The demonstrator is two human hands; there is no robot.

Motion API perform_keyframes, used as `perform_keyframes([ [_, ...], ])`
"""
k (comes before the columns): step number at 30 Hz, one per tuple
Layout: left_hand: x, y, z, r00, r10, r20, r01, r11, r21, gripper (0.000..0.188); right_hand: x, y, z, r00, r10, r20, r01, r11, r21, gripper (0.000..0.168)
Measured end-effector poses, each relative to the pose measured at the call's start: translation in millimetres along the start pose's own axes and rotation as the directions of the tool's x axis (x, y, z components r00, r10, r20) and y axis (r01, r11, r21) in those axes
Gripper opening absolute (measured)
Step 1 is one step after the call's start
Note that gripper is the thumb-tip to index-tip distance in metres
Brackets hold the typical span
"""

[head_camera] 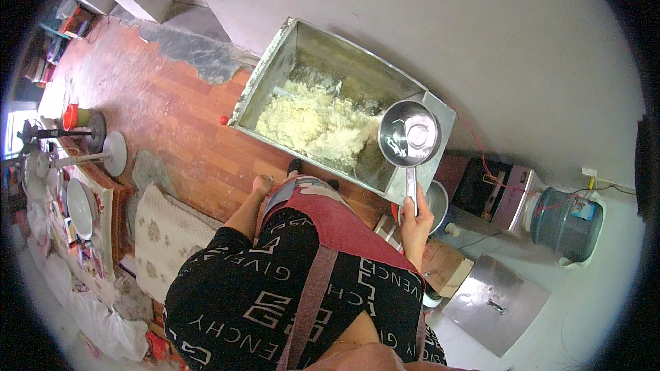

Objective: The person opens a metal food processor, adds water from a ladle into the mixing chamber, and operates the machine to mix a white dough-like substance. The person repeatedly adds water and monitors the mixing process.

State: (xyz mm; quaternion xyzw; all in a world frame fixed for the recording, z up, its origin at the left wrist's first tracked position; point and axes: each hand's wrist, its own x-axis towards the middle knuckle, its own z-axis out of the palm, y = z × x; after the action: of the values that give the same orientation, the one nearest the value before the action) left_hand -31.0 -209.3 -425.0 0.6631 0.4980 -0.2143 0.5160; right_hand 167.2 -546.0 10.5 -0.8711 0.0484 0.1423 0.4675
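My right hand [416,221] grips the handle of a stainless-steel water scoop [411,134]. The scoop is over the right end of a deep metal mixing trough [356,44]. Bright reflections fill its bowl, so I cannot tell whether liquid is in it. In the trough lies a loose, pale yellow mass of flour or crumbly dough [304,123], whiter towards the scoop. Metal parts, perhaps mixer blades, poke out of it. My left hand [263,184] hangs beside my apron, outside the trough's near wall; its fingers look curled, and nothing plainly shows in them.
Against the wall at right are a metal bowl [438,206], a blue water-cooler bottle [564,224] and a steel lid [497,304] with a handle. Red wires [474,139] run along there. At left stand a pedestal fan [114,153] and a cluttered table with an enamel basin [81,209].
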Motion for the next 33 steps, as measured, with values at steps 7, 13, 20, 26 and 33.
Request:
perform_keyframes([
  [7,-4,-1,-5,0.998,-0.048,0.034,0.05,0.997,-0.061,0.041,12,0,40,0.986,-0.1,0.13,0.095,0.994,0.047,0.044],
  [13,-23,17,-11,0.999,-0.041,0.003,0.041,0.999,-0.016,0.041,14,-24,55,0.894,-0.432,0.118,0.448,0.858,-0.252,0.044],
  [20,-17,15,-10,0.999,-0.032,-0.041,0.032,0.999,-0.001,0.043,3,-20,29,0.892,-0.451,-0.004,0.403,0.802,-0.442,0.049],
  [26,-5,11,-10,0.999,0.022,0.047,-0.019,0.998,-0.067,0.045,2,-5,29,0.816,-0.568,-0.109,0.481,0.771,-0.418,0.048],
  [33,38,-1,-25,0.903,0.416,-0.106,-0.242,0.697,0.675,0.042,4,4,35,0.837,-0.536,-0.111,0.473,0.81,-0.346,0.046],
])
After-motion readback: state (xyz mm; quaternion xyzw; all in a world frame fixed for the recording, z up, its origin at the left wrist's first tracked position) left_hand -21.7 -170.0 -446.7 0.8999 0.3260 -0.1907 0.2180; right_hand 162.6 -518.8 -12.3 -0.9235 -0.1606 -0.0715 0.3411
